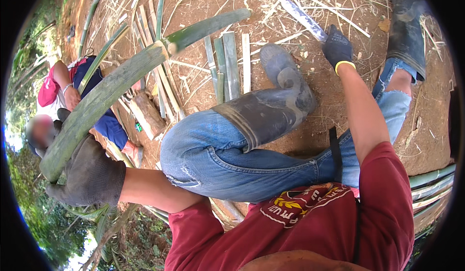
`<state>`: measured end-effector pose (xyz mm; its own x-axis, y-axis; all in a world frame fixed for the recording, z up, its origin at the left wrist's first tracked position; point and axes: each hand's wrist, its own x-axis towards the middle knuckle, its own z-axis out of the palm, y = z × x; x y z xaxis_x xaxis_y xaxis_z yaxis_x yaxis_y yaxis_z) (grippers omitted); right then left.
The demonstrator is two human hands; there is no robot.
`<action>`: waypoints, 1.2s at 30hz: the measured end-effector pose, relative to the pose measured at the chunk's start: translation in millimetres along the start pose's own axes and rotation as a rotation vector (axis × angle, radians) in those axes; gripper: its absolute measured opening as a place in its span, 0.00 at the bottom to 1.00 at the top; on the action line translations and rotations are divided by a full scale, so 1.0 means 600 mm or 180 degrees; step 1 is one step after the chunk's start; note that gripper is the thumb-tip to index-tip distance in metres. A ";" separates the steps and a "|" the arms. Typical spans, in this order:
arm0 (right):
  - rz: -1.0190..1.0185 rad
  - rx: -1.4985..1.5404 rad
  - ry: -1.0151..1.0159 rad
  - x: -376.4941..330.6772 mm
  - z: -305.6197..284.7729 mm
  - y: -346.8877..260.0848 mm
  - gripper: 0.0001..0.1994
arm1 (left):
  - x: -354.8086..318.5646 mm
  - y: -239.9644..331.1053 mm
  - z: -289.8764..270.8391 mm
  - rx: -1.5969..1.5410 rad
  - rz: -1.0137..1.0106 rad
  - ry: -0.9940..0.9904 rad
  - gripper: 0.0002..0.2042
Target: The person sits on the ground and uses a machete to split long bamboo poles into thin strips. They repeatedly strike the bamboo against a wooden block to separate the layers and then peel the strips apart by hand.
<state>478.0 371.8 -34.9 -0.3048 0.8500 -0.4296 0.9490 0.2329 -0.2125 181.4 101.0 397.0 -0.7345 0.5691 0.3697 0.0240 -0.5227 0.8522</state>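
1. Head view, nearest: left hand [87, 174] in a dark knit glove, fingers wrapped round the end of a thick, curved green bamboo pole [111, 89].
2. Rubber boot [271, 101], grey, scuffed, over blue jeans.
3. Right hand [337, 48], dark glove with a yellow cuff, fingers closed on a flat metal blade [302, 17].
4. Split bamboo slats [227, 60], pale green, flat on red-brown soil.
5. Seated person [72, 92], far left.

Left hand [87, 172] grips bamboo pole [111, 89]; right hand [337, 48] grips blade [302, 17].

I see no packages, labels, signs or screens anywhere around my hands, only bamboo and bare ground.
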 end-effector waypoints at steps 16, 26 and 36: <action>-0.1049 0.4599 -0.1332 -0.194 -0.175 -0.132 0.25 | -0.017 -0.011 0.048 0.0185 0.0413 0.0592 0.26; -0.1941 0.4312 -0.2958 -0.192 -0.176 -0.347 0.27 | -0.044 -0.039 0.102 0.0352 0.0710 0.0564 0.22; -0.2056 0.4024 -0.2751 -0.228 -0.192 -0.365 0.28 | -0.060 -0.039 0.105 0.0567 0.0808 0.0705 0.22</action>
<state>321.5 259.0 171.7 -0.9572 0.1761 -0.2295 0.1284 -0.4524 -0.8825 249.7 132.8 387.0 -0.8183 0.2745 0.5050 0.3273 -0.4997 0.8020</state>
